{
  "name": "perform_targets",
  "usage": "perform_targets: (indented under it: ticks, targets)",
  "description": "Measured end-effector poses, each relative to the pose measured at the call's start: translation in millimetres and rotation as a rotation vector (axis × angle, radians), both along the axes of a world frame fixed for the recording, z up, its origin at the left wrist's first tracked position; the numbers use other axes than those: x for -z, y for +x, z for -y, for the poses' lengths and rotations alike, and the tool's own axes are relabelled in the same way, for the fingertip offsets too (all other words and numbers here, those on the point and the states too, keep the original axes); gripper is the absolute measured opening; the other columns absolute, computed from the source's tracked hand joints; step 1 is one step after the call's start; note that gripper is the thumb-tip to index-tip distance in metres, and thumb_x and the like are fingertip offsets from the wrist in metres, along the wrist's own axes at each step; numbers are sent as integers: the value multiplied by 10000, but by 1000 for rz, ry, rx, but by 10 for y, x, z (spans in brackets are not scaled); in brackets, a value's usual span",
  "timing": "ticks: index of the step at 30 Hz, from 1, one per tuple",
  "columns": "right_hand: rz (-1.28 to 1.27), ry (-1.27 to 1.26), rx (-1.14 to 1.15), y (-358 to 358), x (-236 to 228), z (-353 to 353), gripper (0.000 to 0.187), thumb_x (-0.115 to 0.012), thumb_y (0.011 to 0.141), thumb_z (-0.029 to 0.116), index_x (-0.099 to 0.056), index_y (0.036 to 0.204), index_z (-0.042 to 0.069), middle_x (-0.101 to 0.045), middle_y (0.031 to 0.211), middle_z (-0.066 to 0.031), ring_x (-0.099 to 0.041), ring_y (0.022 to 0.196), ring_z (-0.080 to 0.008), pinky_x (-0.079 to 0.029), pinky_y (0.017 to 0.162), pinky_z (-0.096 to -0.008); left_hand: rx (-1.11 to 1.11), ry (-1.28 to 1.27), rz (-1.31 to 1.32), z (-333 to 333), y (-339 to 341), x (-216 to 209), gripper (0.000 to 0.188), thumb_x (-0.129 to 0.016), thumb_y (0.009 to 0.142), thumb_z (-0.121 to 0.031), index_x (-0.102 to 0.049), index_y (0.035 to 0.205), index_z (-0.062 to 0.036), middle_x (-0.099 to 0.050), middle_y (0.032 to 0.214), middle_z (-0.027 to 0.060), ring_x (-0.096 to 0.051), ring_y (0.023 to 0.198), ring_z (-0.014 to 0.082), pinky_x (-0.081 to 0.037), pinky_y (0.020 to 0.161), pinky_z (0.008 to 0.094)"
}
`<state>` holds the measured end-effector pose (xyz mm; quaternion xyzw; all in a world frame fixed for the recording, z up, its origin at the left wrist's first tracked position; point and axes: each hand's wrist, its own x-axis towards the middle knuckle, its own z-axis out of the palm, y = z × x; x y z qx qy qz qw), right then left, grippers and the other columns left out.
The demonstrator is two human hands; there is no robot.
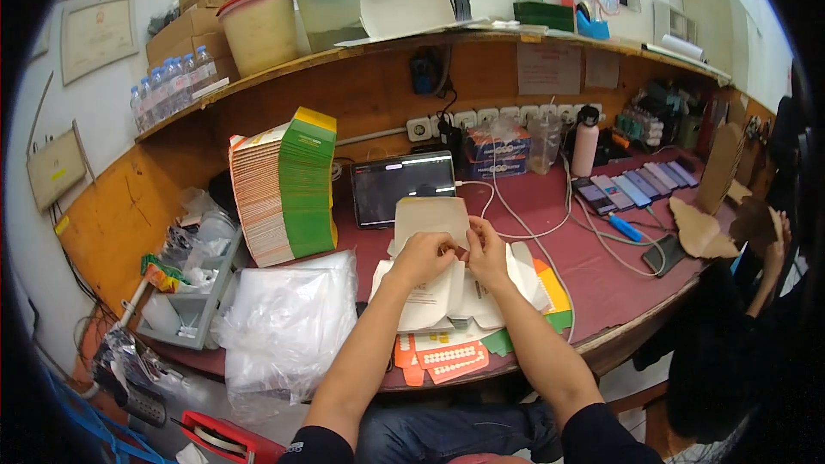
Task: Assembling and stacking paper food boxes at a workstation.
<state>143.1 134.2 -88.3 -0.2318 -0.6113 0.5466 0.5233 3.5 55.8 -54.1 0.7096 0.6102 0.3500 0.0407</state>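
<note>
Cardboard flat pinched at mid-desk

Tall stack of green-and-orange flat cartons (285, 185) standing left of the tablet (404, 186), leaning a bit. Two blue boxes (498, 155) stacked behind by the wall sockets. Row of about five phones (634, 185) off to the right. Crinkly clear plastic bags (288, 322) at left front. Both forearms up from below, left hand (423, 258) and right hand (486, 253) close together, fingers closed on the lower edge of a pale cardboard flat (427, 216) held just over the white sheets (460, 296) on the maroon desk (601, 279).
</note>
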Motion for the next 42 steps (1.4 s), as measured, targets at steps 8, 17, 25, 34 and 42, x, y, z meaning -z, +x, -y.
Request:
perform_targets:
  ticks: [8,17,25,34,42]
  targets:
    - [127,305,25,102,44,-117,300,-565,905,13,-606,1203,10,-694,875,-129,-670,776,-190,-525,728,-299,-37,-10,363,-51,63,202,185,-704,832,-61,-690,1004,9,-731,901,102,-701,841,160,-543,765,281]
    - [177,290,-81,203,4,-100,303,-597,894,46,-622,1195,31,-709,1008,-165,-705,891,-254,-536,772,-335,-46,-44,477,18,74,159,249,-721,821,-50,-675,1055,22,-720,970,114,-696,886,178,-556,800,295]
    - [268,443,-22,254,-102,-26,278,-639,856,87,-666,1128,40,-714,974,-142,-702,849,-276,-536,751,-349,-63,18,293,73,36,118,274,-730,808,-88,-678,1057,13,-729,967,120,-710,881,210,-549,786,325]
    - [45,348,-237,239,-161,90,353,-608,934,179,-602,1257,36,-682,1106,-155,-669,1015,-244,-514,867,-339,-147,234,432,49,21,53,291,-724,859,-165,-653,1093,-8,-726,1023,103,-710,862,225,-520,758,302]
    - [62,543,-256,280,-213,122,479,-567,926,119,-490,1395,60,-280,1553,-196,-332,1399,-340,-304,1126,-413,346,153,1191,223,-113,-5,458,-665,916,-260,-517,1300,-59,-574,1314,117,-590,1147,244,-499,912,381]
